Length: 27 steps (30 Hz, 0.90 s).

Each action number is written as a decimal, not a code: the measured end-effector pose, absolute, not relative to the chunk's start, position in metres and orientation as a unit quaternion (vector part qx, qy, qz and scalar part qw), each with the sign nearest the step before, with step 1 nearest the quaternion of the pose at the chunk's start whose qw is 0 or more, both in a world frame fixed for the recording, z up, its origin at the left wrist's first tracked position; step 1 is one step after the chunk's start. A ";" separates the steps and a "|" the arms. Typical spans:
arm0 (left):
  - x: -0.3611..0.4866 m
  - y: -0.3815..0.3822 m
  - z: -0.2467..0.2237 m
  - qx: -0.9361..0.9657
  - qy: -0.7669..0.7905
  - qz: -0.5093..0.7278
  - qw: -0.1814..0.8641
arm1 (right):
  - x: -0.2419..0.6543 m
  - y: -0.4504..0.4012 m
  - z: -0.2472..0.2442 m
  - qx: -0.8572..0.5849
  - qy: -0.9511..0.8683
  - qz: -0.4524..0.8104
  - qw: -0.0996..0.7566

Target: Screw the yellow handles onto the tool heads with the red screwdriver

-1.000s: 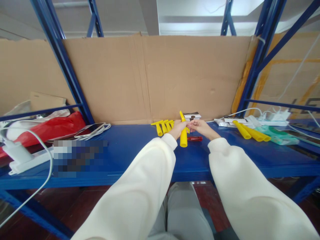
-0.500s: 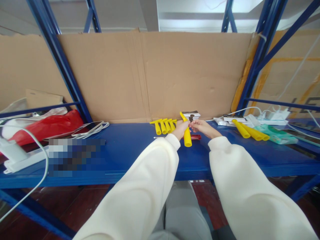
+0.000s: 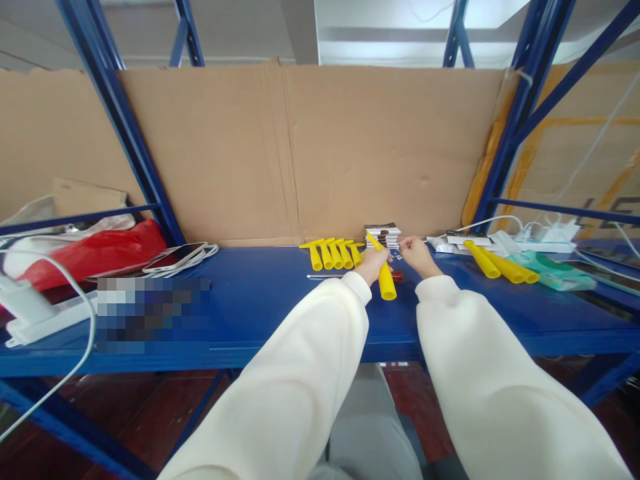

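My left hand is closed around a yellow tapered tube, its wide open end toward me. Just to the right, my right hand has its fingers bent together over some tiny pieces on the blue table; what its fingertips hold, if anything, is too small to make out. Several yellow parts lie in a row left of my hands. A screwdriver with a red handle lies partly hidden behind the held tube. Behind my hands is a stack of small cards or boxes.
More yellow tubes lie at the right beside a green plastic packet. White cables and a power strip are at the left, near a red bag. A cardboard panel stands along the back edge.
My left hand has moved right and slightly toward me with the yellow tube. My right hand has drawn away from it, to the right, and the tiny pieces now show.
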<state>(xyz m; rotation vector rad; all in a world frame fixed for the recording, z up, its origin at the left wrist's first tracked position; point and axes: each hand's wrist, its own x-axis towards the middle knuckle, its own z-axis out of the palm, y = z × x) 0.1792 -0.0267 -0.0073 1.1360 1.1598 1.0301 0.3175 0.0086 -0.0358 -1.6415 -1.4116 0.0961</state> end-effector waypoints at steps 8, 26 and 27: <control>0.178 -0.030 -0.007 0.504 0.493 0.417 0.574 | 0.319 0.012 -0.042 -0.748 -0.552 0.008 0.370; 0.087 -0.031 0.005 0.490 0.448 0.496 0.559 | 0.337 0.014 -0.057 -0.782 -0.567 -0.009 0.258; 0.076 -0.032 0.003 0.486 0.452 0.506 0.552 | 0.335 0.014 -0.056 -0.788 -0.563 -0.005 0.249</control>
